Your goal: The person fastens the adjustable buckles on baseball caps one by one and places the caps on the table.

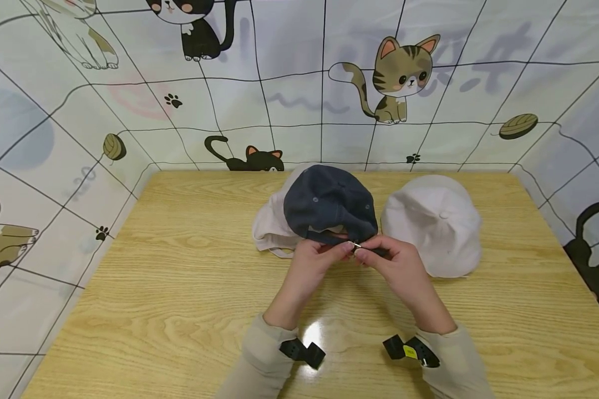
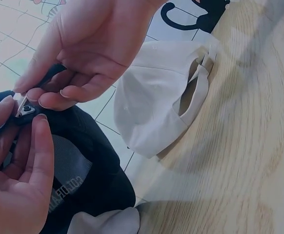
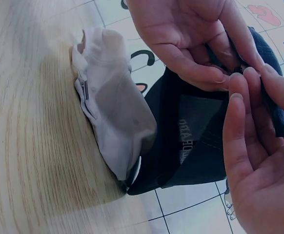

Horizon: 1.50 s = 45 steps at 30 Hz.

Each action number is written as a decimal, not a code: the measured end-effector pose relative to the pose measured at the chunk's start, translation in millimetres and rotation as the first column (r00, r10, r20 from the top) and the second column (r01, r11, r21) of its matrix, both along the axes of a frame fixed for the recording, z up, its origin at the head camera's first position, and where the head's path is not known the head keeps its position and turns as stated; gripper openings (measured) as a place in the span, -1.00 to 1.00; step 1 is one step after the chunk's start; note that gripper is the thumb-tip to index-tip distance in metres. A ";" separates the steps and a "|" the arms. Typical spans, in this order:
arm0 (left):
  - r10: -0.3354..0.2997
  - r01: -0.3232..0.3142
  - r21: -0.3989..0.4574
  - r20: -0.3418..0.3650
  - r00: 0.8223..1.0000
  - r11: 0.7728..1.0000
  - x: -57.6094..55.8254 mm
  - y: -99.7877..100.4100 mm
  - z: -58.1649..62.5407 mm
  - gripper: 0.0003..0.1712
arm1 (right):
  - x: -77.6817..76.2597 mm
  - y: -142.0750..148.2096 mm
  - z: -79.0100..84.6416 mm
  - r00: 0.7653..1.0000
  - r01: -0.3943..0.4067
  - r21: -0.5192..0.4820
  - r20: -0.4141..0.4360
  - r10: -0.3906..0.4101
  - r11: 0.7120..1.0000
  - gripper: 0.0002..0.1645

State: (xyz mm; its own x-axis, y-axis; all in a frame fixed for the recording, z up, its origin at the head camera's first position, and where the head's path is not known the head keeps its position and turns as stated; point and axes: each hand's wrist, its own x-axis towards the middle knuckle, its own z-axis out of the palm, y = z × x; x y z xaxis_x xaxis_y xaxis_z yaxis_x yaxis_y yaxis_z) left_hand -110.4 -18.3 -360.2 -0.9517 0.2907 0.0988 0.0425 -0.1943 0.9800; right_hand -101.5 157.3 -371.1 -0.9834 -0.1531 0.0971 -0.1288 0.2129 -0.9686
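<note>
A navy baseball cap (image 1: pixel 329 191) is held up by its back strap (image 1: pixel 324 238), with the rear opening toward me. At the strap, a small metal buckle (image 1: pixel 356 245) lies between my two hands; the left wrist view shows the metal buckle (image 2: pixel 26 109) close up. My left hand (image 1: pixel 313 263) pinches the strap on the buckle's left side. On the other side, my right hand (image 1: pixel 399 266) grips the buckle and the strap end (image 3: pixel 278 117) between thumb and fingers. Grey lining with lettering (image 2: pixel 71 165) shows inside the cap. Fingers partly cover the buckle.
Behind the navy cap, to the left, a pale pinkish cap (image 1: pixel 272 224) lies partly hidden. A white cap (image 1: pixel 431 227) sits on the wooden table (image 1: pixel 179 288) at the right. A cat-patterned sheet (image 1: pixel 299 105) stands along the table's back and sides.
</note>
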 end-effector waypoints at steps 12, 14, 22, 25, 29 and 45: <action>0.049 -0.049 -0.033 0.000 0.999 0.998 2.1 -0.1 0.2 -0.79 | -0.6 0.9 -1.5 0.999 0.033 0.091 0.032 -0.036 0.995 -0.73; 0.049 -0.049 -0.040 0.002 0.999 0.998 1.9 -0.1 0.0 -0.78 | -0.9 1.1 -2.0 0.998 0.043 0.118 0.035 -0.047 0.992 -0.70; 0.022 -0.022 -0.023 0.003 1.000 0.999 -0.1 -1.6 -4.6 -0.78 | -2.7 0.3 -7.7 0.998 0.043 0.141 0.043 -0.049 0.989 -0.70; 0.020 -0.019 -0.019 0.014 1.000 1.000 0.0 -2.2 -5.9 -0.79 | -4.1 -0.7 -10.0 0.998 0.021 0.124 0.054 -0.028 0.992 -0.70; 0.028 -0.028 -0.024 0.014 1.000 0.999 0.8 -1.8 -5.8 -0.81 | -5.6 -1.6 -11.6 0.997 0.009 0.098 0.079 -0.017 0.995 -0.66; -0.015 0.019 -0.079 0.052 0.999 0.997 -7.5 -1.8 -25.2 -0.65 | -22.4 10.9 -46.6 0.855 -0.045 -0.804 0.277 0.439 0.594 -0.41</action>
State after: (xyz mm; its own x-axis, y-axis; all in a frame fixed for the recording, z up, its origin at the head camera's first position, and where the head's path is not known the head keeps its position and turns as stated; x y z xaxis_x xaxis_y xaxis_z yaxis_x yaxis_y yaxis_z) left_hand -117.9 -20.2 -385.5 -0.9498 0.3117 0.0259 -0.0110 -0.1160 0.9932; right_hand -123.9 168.2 -417.8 -0.8839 -0.4573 -0.0979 0.3812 -0.5834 -0.7172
